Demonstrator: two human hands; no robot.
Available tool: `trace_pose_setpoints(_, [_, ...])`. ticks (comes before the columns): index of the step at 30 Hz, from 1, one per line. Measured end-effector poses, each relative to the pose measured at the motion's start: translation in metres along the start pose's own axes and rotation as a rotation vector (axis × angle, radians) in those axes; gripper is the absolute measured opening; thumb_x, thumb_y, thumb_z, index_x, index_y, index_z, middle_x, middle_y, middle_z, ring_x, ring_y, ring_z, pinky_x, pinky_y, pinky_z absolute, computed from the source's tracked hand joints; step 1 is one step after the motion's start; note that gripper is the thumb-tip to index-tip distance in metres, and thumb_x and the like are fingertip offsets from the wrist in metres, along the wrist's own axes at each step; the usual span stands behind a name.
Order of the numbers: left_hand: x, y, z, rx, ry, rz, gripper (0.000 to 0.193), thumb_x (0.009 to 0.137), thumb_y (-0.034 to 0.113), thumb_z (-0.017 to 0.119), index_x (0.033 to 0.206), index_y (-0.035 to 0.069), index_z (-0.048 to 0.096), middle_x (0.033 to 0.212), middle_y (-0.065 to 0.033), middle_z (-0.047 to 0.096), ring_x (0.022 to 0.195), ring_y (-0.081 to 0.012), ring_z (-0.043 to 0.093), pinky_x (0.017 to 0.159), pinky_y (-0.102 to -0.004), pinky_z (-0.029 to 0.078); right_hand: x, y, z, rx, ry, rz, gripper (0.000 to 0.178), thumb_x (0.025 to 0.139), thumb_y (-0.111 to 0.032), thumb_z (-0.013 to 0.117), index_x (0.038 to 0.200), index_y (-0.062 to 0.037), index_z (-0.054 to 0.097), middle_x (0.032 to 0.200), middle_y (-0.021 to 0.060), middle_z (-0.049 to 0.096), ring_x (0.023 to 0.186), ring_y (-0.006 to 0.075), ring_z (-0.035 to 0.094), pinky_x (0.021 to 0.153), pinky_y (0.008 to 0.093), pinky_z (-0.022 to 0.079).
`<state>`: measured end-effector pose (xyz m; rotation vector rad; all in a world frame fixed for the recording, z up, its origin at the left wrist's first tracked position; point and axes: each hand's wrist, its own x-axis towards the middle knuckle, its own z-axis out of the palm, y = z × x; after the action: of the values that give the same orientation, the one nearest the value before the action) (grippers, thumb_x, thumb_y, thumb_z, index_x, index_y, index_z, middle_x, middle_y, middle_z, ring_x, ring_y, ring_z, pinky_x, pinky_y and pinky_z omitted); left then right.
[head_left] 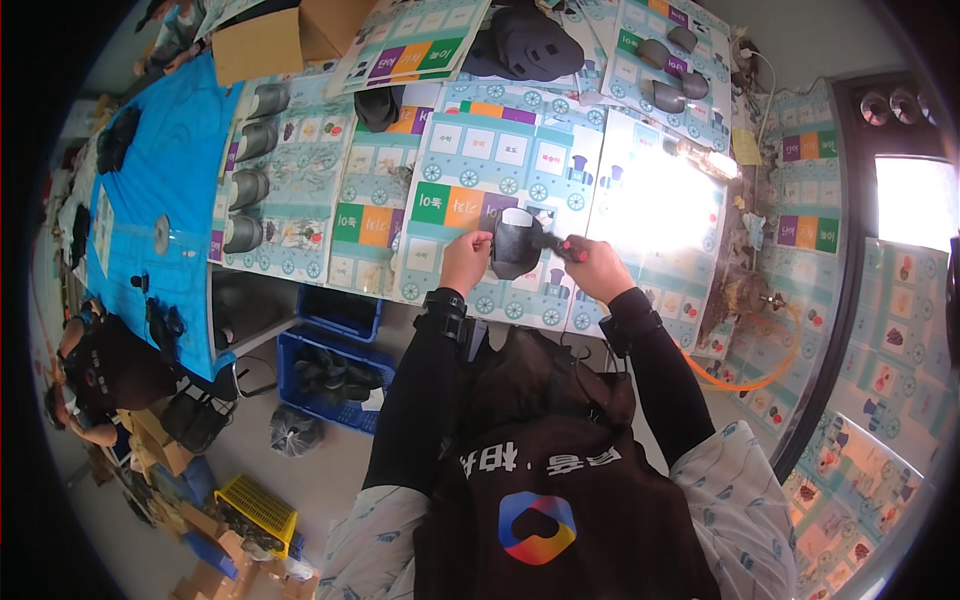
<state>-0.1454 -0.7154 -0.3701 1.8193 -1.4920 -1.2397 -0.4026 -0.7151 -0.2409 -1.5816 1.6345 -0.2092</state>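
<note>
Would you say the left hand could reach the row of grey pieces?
Probably yes, with a stretch: nothing stands between the left hand and the grey pieces, though it holds the black piece.

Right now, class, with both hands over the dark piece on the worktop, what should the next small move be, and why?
Probably ease the red-and-black tool slightly left, toward the dark piece. The right hand holds it by the piece's right side, while the left hand is at the left edge, seemingly able to steady it.
</note>
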Motion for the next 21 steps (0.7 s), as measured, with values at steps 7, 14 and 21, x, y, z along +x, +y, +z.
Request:
trace_pose_setpoints(7, [-0.006,0.013,0.001,-0.01,0.004,0.018,0.023,0.097,0.019,0.066,0.112,0.002,0.074,0.1,-0.0139,0.077,0.09,-0.0249,0.075,0.081,-0.0346,0.058,-0.002,0.009,-0.007,-0.077,0.025,-0.053,0.03,0.081,-0.012,0.058,0.106,-0.0036,0.072,0.084,0.0295,0.067,0.083,0.0493,0.065,0.077,0.052,0.052])
trace_pose_setpoints(14, [-0.009,0.019,0.003,-0.05,-0.004,0.027,0.022,0.098,0.017,0.065,0.111,0.002,0.074,0.1,-0.0141,0.078,0.09,-0.0251,0.075,0.08,-0.0352,0.058,0.0,0.004,-0.01,-0.065,0.048,-0.052,0.026,0.081,-0.01,0.056,0.102,-0.0029,0.07,0.082,0.0304,0.065,0.081,0.0509,0.063,0.076,0.0539,0.051])
trace_pose_setpoints(21, [-0.007,0.02,0.003,-0.066,-0.019,0.001,0.021,0.098,0.016,0.065,0.111,0.003,0.074,0.099,-0.0141,0.077,0.089,-0.0254,0.075,0.079,-0.0356,0.058,-0.002,0.007,-0.01,-0.08,0.133,-0.016,0.025,0.081,-0.009,0.055,0.1,-0.0023,0.07,0.079,0.0305,0.065,0.081,0.0508,0.063,0.075,0.0546,0.05])
